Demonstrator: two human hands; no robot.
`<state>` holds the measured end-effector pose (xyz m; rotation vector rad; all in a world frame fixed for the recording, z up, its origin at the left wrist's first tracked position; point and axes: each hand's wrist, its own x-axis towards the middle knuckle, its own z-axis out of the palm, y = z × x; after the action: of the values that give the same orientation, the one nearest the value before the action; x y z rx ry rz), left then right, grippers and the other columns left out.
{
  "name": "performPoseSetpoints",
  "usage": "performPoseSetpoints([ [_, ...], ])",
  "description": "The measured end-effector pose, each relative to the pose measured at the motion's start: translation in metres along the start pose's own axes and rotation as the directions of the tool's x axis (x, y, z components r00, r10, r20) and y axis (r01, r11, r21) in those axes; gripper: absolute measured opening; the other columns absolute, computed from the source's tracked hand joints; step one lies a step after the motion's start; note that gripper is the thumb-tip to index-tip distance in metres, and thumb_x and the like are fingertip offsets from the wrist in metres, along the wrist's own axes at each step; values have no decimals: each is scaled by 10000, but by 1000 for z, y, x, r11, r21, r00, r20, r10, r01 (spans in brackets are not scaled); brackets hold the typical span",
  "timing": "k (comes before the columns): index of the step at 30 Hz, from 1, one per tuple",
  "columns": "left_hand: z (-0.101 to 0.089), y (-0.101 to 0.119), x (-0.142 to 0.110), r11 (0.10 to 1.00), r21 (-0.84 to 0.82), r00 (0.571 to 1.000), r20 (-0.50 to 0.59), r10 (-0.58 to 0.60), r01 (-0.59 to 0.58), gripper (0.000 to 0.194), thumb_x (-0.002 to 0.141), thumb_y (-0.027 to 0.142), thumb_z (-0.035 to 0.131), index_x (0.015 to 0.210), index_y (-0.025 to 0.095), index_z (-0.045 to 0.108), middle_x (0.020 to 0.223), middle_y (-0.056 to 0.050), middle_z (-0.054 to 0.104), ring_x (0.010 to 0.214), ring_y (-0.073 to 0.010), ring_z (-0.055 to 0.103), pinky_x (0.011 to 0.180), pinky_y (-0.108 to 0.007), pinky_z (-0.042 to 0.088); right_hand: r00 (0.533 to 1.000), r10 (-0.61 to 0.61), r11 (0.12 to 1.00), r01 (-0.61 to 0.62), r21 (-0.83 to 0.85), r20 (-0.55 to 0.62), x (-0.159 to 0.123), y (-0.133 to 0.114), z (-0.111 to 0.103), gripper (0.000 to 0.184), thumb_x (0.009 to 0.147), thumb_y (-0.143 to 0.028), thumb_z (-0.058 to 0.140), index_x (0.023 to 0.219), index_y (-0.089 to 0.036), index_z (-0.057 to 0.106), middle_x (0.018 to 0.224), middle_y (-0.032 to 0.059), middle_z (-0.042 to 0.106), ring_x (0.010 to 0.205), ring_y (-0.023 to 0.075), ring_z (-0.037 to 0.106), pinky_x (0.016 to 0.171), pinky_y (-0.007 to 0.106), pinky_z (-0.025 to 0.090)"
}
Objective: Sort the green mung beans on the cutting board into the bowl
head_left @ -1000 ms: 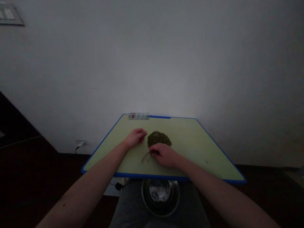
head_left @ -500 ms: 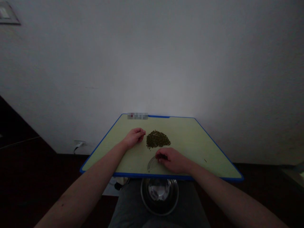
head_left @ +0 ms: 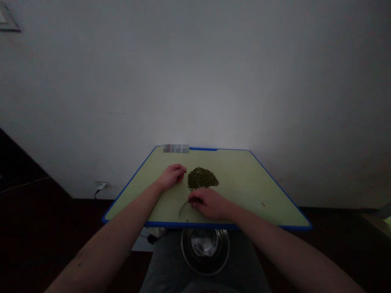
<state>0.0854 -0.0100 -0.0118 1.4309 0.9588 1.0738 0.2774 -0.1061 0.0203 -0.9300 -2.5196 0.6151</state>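
A pile of small green beans, perhaps mung beans (head_left: 202, 178), lies in the middle of the pale yellow-green tabletop. Just left of it rests my left hand (head_left: 173, 177), closed with the fingers curled and the tips together; whether anything is inside is hidden. My right hand (head_left: 209, 202) is at the pile's near edge, its fingers closed on a clear plastic protractor (head_left: 184, 208). The protractor's curved edge shows left of the fingers, tilted, and the rest is covered by the hand. A single tiny bean (head_left: 187, 220) lies near the front edge.
A shiny metal bowl (head_left: 205, 272) sits on my lap under the table's blue front edge (head_left: 195, 224). A small dark sliver (head_left: 263, 204) lies on the right of the tabletop. Behind the table stands a grey wall (head_left: 195, 81), with a plugged-in cord (head_left: 100, 187) low on the left.
My right hand has moved left with the protractor, which now looks more tilted and shows less of its face. My left hand and the pile look the same.
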Motion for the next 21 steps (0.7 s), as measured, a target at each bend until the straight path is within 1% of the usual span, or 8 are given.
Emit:
performPoseSetpoints([
  [4,1,1,0,1000,-20,1000,11,-1,1,246,699,383,577,660,155,496,452,55,437,385,-58,383,388,-205,259,995,-91,996,91,-2,43,4,-2,2,179,748,-87,496,867,-148,615,814,40,632,760,136,537,695,230,384],
  [7,1,1,0,1000,-20,1000,11,2,-1,249,697,385,580,661,154,497,458,53,444,391,-58,392,390,-203,264,991,-121,993,120,12,53,2,-1,1,177,746,-73,490,858,-147,605,808,34,626,754,130,531,696,225,385],
  [13,1,1,0,1000,-19,1000,-2,-2,2,255,686,389,587,657,150,502,461,50,454,390,-59,403,395,-203,274,992,-110,994,109,20,56,-6,4,-5,174,742,-70,498,858,-148,601,808,29,619,760,129,527,699,225,385],
  [17,1,1,0,1000,-21,1000,-6,-5,5,258,684,392,587,660,149,505,466,48,457,389,-59,402,392,-205,275,994,-81,996,80,29,74,-10,5,-8,176,744,-71,495,861,-147,602,804,30,614,752,130,525,698,228,391],
  [21,1,1,-1,1000,-26,1000,-8,-13,13,253,681,389,588,664,151,503,466,49,457,390,-62,411,395,-205,278,996,-61,998,61,10,63,-14,7,-9,156,755,-94,503,865,-147,600,814,34,610,765,138,525,702,235,395],
])
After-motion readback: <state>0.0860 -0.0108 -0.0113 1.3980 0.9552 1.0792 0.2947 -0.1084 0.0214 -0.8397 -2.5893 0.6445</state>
